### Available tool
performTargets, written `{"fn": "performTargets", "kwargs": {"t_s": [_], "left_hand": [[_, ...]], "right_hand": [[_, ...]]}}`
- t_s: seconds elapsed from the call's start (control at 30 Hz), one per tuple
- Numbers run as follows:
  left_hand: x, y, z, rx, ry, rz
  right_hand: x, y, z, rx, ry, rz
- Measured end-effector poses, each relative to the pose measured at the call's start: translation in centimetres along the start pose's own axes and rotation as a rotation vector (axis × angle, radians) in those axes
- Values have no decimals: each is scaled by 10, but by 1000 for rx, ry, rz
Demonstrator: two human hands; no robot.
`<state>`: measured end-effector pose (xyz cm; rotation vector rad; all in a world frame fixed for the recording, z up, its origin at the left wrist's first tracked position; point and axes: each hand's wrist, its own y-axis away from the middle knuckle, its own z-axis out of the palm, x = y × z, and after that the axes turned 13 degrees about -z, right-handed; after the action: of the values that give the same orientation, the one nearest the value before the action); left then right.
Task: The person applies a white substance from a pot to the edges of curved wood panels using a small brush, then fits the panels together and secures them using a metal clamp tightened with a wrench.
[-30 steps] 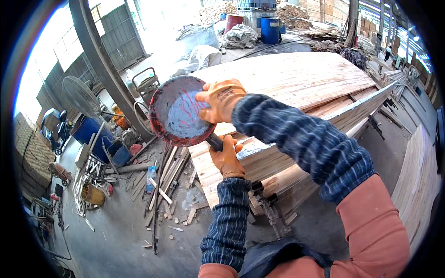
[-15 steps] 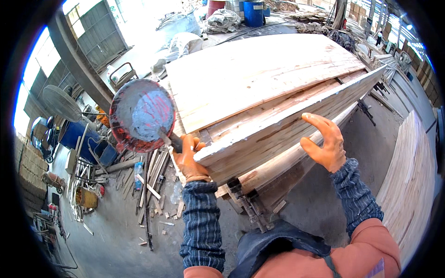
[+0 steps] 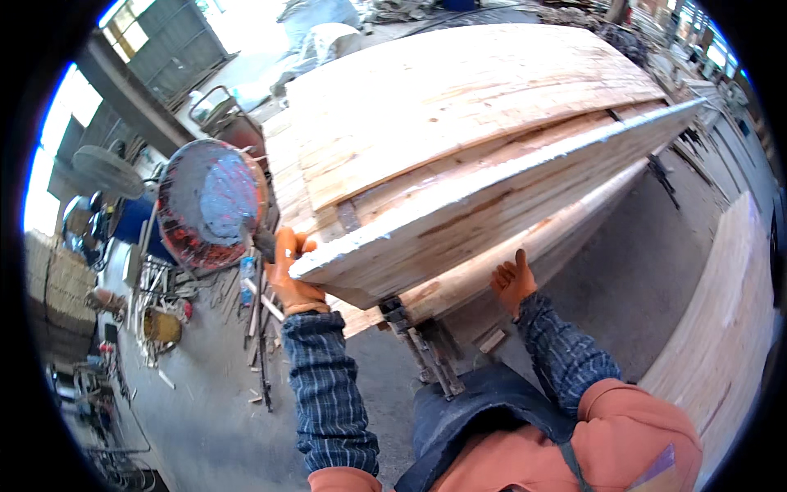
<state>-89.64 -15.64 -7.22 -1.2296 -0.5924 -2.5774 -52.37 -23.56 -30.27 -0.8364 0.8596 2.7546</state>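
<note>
Down drops the right hand (image 3: 513, 284), open and empty, near the board (image 3: 467, 225); so the left hand (image 3: 290, 269) alone carries the pan (image 3: 210, 205), grip closed on its handle (image 3: 264, 243), beside the board's left corner.

Left hand (image 3: 288, 277) left of centre, fingers curled in a grip. Left forearm (image 3: 329, 394) near vertical from bottom edge. Right hand (image 3: 514, 284) right of centre, loosely open. Right forearm (image 3: 564, 348) slants up-left from lower right. Hands roughly level.

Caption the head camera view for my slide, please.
Left hand holding a round pan beside a board on edge; right hand open and empty.
</note>
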Motion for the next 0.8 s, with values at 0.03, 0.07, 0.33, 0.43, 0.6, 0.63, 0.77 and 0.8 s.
{"fn": "performTargets", "kwargs": {"t_s": [0.03,0.07,0.33,0.43,0.6,0.63,0.77,0.8], "left_hand": [[1,1,3,-4,-28,15],[0,2,6,-13,-57,24],[1,9,-2,-17,-179,-90],[10,-43,-24,29,-373,-243],[-2,-173,-10,-13,-589,-317],[-8,-198,-5,-55,-611,-367],[-42,-311,-1,-210,-718,-485],[-50,-331,0,-268,-716,-520]], "right_hand": [[19,-18,1,-151,-200,54],[35,-32,6,-277,-366,69],[94,-37,98,-69,-492,-246],[91,-25,128,19,-457,-288],[93,-52,120,-543,-519,-385],[93,-52,122,-519,-517,-390],[103,-62,123,-527,-558,-446],[105,-61,122,-368,-513,-450]]}}
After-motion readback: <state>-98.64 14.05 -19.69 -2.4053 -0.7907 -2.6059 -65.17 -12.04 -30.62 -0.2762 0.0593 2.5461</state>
